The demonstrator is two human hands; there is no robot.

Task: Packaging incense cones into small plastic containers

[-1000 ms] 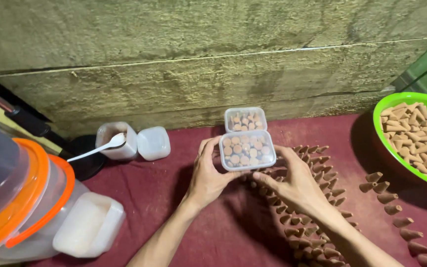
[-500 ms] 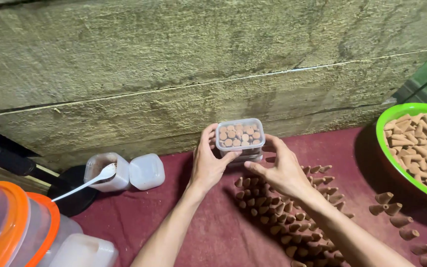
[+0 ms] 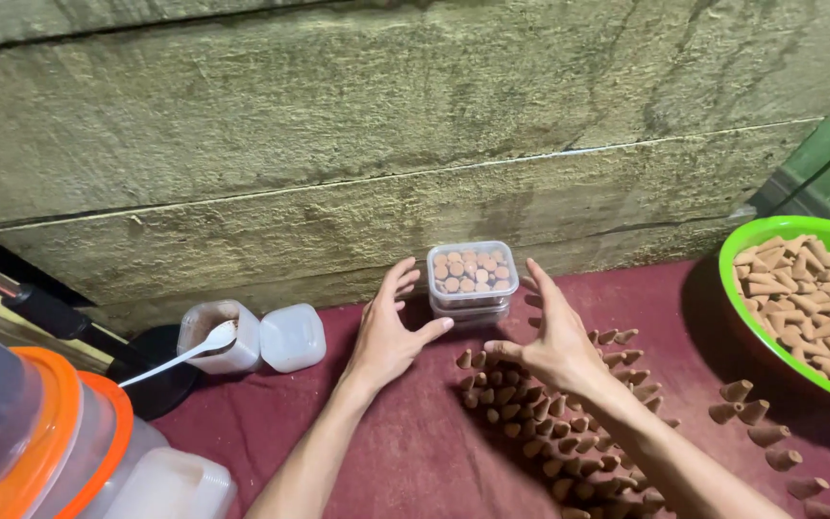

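Observation:
Two small clear plastic boxes [image 3: 473,279] filled with brown incense cones stand stacked one on the other against the stone wall. My left hand [image 3: 388,332] is just left of the stack, fingers spread, holding nothing. Open too, my right hand [image 3: 551,341] hovers just right of the stack, above rows of brown incense cones [image 3: 540,413] standing on the dark red cloth [image 3: 415,452]. Neither hand touches the boxes.
A green bowl [image 3: 751,240] heaped with cones sits at the right, with more loose cones [image 3: 761,423] in front of it. At the left stand a small open jar with a white spoon [image 3: 213,338], its lid [image 3: 292,336], and large clear tubs with orange rims [image 3: 40,432].
Both hands carried the filled box away from me, set it on top of the second box by the wall, then let go and drew back a little.

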